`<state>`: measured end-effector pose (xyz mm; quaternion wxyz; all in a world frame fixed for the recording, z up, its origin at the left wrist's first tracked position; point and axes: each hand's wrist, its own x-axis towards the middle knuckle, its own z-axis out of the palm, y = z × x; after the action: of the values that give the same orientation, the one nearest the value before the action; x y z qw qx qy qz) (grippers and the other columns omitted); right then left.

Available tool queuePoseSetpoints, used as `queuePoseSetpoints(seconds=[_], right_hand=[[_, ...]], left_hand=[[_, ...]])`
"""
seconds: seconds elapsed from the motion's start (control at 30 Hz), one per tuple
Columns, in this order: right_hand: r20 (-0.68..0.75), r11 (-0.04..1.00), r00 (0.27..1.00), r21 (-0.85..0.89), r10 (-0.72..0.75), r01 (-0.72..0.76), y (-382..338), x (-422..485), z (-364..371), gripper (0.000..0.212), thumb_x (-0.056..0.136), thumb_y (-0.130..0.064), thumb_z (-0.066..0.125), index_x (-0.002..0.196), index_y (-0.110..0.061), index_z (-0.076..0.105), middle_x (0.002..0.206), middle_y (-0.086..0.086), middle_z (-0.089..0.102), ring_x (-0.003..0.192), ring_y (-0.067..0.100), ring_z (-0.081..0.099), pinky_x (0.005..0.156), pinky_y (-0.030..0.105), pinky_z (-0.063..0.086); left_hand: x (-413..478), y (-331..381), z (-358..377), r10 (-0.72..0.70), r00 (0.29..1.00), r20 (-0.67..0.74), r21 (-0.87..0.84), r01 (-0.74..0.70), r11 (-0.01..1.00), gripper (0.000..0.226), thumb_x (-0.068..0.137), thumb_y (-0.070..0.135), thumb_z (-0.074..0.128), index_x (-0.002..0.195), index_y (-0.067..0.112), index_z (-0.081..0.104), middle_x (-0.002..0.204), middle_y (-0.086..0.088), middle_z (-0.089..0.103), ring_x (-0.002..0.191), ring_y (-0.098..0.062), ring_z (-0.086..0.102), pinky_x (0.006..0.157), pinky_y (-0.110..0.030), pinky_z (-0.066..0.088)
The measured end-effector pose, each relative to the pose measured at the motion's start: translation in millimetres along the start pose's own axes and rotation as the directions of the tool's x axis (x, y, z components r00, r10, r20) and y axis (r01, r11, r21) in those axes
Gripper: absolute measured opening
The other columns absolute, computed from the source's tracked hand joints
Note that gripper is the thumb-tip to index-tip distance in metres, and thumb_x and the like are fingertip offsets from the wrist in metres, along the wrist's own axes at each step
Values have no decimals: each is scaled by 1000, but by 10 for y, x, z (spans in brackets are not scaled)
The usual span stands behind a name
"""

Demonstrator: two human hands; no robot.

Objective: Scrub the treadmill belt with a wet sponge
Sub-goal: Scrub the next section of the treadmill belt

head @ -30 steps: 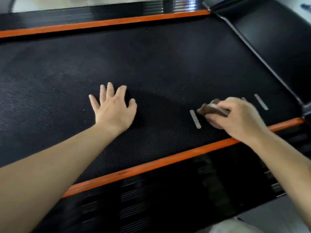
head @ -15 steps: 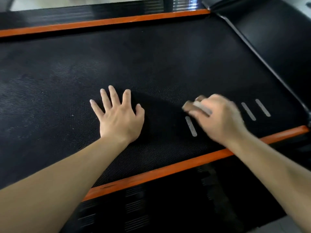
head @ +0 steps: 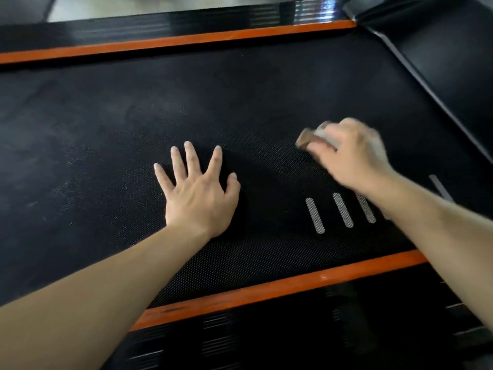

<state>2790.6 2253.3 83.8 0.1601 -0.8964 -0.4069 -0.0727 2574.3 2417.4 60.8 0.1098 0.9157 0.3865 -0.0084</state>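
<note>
- The treadmill belt [head: 240, 102] is black with a fine dotted weave and lies between glossy orange rails [head: 280, 284].
- The left hand [head: 200, 198] stays flat on the belt, fingers straight and spread wide.
- The right hand [head: 354, 156], blurred, has moved up past the grey oblong stripes [head: 314, 214], fingers curled round the sponge.
- The brown sponge [head: 306, 140] presses on the belt, mid-width.

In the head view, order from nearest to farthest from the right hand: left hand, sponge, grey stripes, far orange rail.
1. sponge, in its grip
2. grey stripes, by its wrist
3. left hand, leftward
4. far orange rail, opposite edge
</note>
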Motion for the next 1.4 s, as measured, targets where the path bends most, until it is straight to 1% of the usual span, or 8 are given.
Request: queuePoseSetpoints(seconds=[0.13,0.3,0.5,0.7,0.87,1.03,1.2,1.4], right_hand=[[-79,929,928,-52,363,-367,162,422,8,43,96,-52,53,114,-15,65,111,20,64,107,41,59,92,47,45],[56,995,996,76,-62,58,-209,124,141,37,92,-53,60,101,-18,68,92,6,60,89,32,60,83,44,47],[-42,951,954,-69,298,-300,220,734,44,42,94,-57,48,104,-19,65,103,14,67,94,36,61,83,43,48],[78,993,994,91,-82,74,-234,499,188,31,92,-48,65,98,-18,70,85,3,56,80,27,57,72,37,43],[-30,943,944,-30,330,-331,128,1156,102,44,87,-57,50,94,-16,64,93,7,66,93,36,63,78,42,50],[137,997,991,81,-12,0,-8,963,214,30,91,-50,64,100,-21,69,94,3,63,87,26,60,80,40,49],[-50,967,967,-40,251,-254,320,1561,242,34,93,-53,54,97,-20,62,101,13,66,98,38,61,86,46,47],[103,972,972,131,-210,196,46,1240,269,17,92,-45,65,92,-28,66,85,-1,57,79,22,55,78,40,45]], left_hand=[[0,4,-3,-6,1000,9,13,6,1000,68,100,63,18,162,38,6,171,-14,-10,156,-33,-19,121,-64,-14],[-10,17,-25,-2,1000,26,53,1,999,72,96,71,14,161,42,2,171,-12,-12,155,-36,-19,118,-69,-11],[1,52,-62,4,997,74,76,-10,997,72,97,73,15,160,43,0,170,-13,-13,154,-41,-21,116,-73,-12],[378,257,-187,94,992,82,-24,-93,995,72,99,67,26,161,38,6,169,-18,-17,154,-38,-24,117,-69,-17],[661,486,-165,92,990,109,-77,-84,993,71,100,63,30,162,32,11,170,-16,-15,152,-44,-24,116,-70,-17],[733,675,-20,22,999,43,-52,-19,998,74,99,64,26,162,31,5,169,-19,-15,150,-48,-25,114,-72,-17],[762,681,112,28,998,-49,-9,-28,1000,75,97,70,14,162,35,2,170,-19,-11,152,-48,-20,115,-72,-14],[754,690,143,11,997,-75,8,-10,1000,79,93,75,11,162,38,4,171,-16,-7,154,-46,-17,117,-70,-11]])
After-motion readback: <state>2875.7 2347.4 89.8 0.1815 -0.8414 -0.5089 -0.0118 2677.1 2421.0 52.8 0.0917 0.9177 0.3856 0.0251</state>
